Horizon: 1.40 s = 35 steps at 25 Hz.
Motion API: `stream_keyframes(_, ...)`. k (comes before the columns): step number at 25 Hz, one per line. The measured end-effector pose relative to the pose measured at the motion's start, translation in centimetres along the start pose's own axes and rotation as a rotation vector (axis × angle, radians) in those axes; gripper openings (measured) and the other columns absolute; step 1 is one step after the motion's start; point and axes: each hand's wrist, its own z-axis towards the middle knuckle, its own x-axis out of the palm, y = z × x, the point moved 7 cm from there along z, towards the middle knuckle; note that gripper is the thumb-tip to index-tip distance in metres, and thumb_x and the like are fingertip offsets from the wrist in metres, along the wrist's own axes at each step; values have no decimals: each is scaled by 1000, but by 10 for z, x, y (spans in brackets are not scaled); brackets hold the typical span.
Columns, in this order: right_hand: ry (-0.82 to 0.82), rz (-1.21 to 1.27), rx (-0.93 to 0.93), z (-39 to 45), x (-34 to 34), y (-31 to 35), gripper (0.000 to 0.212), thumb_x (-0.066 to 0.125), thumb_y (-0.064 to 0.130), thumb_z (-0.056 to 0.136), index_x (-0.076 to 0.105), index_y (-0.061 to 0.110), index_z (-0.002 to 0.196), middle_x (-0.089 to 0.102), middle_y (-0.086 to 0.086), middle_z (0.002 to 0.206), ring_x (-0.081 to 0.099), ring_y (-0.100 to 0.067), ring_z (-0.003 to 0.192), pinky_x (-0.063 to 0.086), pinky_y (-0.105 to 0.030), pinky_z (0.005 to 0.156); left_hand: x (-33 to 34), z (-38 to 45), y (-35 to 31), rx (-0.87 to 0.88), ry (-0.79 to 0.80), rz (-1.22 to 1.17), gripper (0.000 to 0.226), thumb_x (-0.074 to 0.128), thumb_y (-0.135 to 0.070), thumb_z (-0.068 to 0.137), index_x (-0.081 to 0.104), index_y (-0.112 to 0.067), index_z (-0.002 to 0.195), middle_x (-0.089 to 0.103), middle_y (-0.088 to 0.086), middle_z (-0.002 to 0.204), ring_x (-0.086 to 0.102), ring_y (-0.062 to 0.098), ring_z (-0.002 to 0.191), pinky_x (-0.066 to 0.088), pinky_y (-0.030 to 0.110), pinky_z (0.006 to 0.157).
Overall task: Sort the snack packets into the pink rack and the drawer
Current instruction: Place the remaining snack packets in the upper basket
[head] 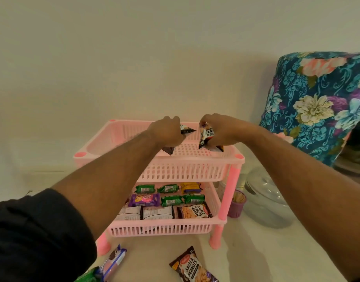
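Now my left hand [168, 131] and right hand [219, 130] each grip a peanut packet [207, 133] (the left's [186, 129] seemingly alike) over the pink rack [195, 169], fingers closed.

A plain cream wall [134, 47] rises behind a pale counter [256, 251] under warm, dim light. At right, a floral cloth [317, 102] in teal, purple and peach drapes a bulky object, beside a clear glass bowl [264, 200] and a small purple cup [237, 206] of wooden sticks.
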Motion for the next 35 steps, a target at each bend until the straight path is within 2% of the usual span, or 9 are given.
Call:
stream_keyframes(3,93,-51,-11,11,26,-4,78,83,27,70,44,24,137,55,-3,122,55,-23,100,50,-36,83,19,4,-2,-31,91,-11,45,59,-43,93,49,-15,127,62,6,113,62,21,84,46,30,57)
stream_keyframes(6,181,-69,-8,23,45,-7,79,80,22,75,39,20,142,55,-4,131,55,-24,108,50,-38,89,36,10,-9,-46,169,75,46,63,-39,91,54,-11,127,65,7,114,57,23,91,45,32,70)
stream_keyframes(13,317,-138,12,37,77,-11,68,71,20,86,39,15,145,56,-8,135,55,-29,115,48,-36,87,67,26,-17,-109,247,116,47,64,-63,84,52,-21,68,57,-3,73,51,14,63,40,31,61)
stream_keyframes(18,384,-178,27,37,84,-16,58,67,18,89,44,13,142,58,-9,133,55,-26,112,43,-34,82,79,22,-14,-121,330,145,74,45,-83,82,72,-16,102,61,-1,80,59,20,81,42,35,71)
stream_keyframes(22,453,-193,32,33,79,-19,71,71,19,86,39,20,150,52,-5,143,50,-25,127,43,-40,102,67,22,-12,-136,305,128,92,30,-88,80,65,-17,126,64,6,132,56,30,123,42,46,97)
stream_keyframes(25,477,-106,36,29,63,-17,86,79,20,79,35,20,152,46,-2,150,43,-25,137,36,-44,113,43,20,-10,-110,170,132,76,40,-79,87,69,-14,114,71,1,107,65,24,99,48,39,82)
stream_keyframes(28,402,2,21,29,48,-13,61,79,27,80,54,23,136,59,3,130,55,-21,120,45,-41,103,38,16,-14,-47,206,66,49,61,-57,91,66,-9,81,61,-1,67,58,15,58,42,26,51)
stream_keyframes(32,262,-13,36,32,51,-13,21,72,20,87,68,19,108,64,7,93,60,-10,78,45,-23,60,56,10,-15,-7,357,61,42,64,-44,94,60,-8,72,62,2,74,60,21,71,49,31,67)
stream_keyframes(35,303,-46,69,27,68,-13,20,65,8,88,69,16,106,63,5,95,60,-13,80,44,-21,56,62,9,-10,7,390,64,28,64,-32,96,64,-5,87,61,2,80,59,21,76,47,33,70)
